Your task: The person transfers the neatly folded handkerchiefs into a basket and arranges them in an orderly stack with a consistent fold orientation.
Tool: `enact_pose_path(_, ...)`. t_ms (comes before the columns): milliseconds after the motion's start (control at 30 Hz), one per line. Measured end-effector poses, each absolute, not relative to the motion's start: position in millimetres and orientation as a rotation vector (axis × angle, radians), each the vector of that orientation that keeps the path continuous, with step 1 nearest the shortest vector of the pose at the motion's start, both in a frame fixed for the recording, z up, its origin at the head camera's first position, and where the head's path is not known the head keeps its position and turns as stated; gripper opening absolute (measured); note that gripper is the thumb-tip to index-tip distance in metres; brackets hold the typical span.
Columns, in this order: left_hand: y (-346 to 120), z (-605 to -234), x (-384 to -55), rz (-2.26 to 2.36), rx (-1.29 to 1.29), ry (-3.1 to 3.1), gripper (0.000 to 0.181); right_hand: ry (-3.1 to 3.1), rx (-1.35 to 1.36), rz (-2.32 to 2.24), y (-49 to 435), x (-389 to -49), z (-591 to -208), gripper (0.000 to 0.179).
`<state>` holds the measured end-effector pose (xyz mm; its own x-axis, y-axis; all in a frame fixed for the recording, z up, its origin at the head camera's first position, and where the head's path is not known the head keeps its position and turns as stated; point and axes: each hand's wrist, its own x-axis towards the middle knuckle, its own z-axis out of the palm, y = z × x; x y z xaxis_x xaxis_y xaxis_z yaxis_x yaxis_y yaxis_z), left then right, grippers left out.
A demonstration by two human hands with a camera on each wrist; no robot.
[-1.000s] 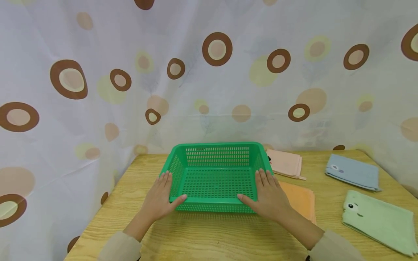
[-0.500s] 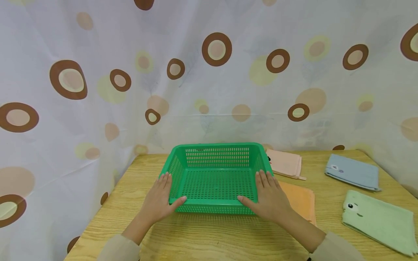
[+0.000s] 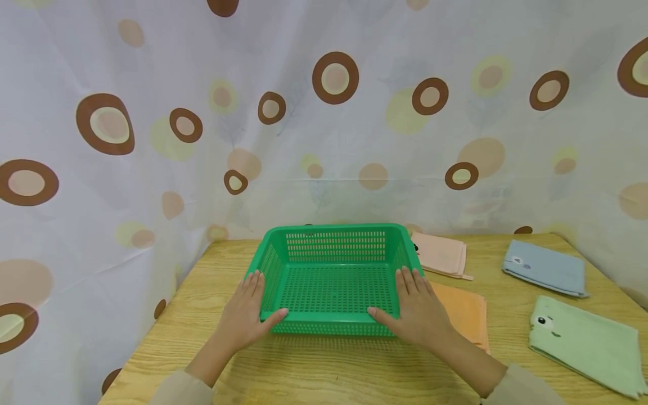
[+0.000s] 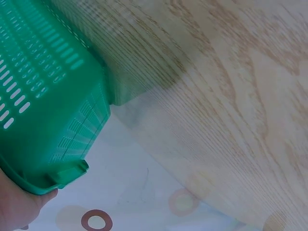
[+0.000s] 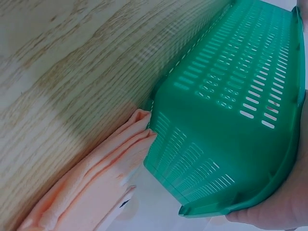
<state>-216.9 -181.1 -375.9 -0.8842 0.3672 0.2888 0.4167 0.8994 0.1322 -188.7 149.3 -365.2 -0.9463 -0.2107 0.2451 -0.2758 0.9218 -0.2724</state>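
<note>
A green plastic basket (image 3: 331, 327) with slotted sides sits on the wooden table in the head view, with nothing seen inside it. My left hand (image 3: 240, 316) rests over its front left corner, fingers stretched along the side rim and thumb on the front rim. Over the front right corner, my right hand (image 3: 421, 314) lies the same way. Each wrist view shows one basket corner from outside, with part of the left hand (image 4: 19, 207) and of the right hand (image 5: 276, 207) against the rim.
Right of the basket lie a folded pink towel (image 3: 439, 254) and an orange towel (image 3: 463, 315), partly hidden by the right hand. Farther right are a blue towel (image 3: 545, 268) and a green towel (image 3: 584, 344). A patterned curtain (image 3: 374, 140) hangs behind the table (image 3: 314, 377).
The basket and both hands have shifted slightly toward me, and the head view has tilted a little. The towels stay where they were on the table.
</note>
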Motion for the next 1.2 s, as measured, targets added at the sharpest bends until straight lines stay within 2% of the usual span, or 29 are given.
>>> enact_pose_path(1200, -181.6, -380.6, -206.4, -0.286, -0.562, -2.760, 0.089, -2.873, 0.350, 0.471, 149.3, -178.3, -366.2, 0.096)
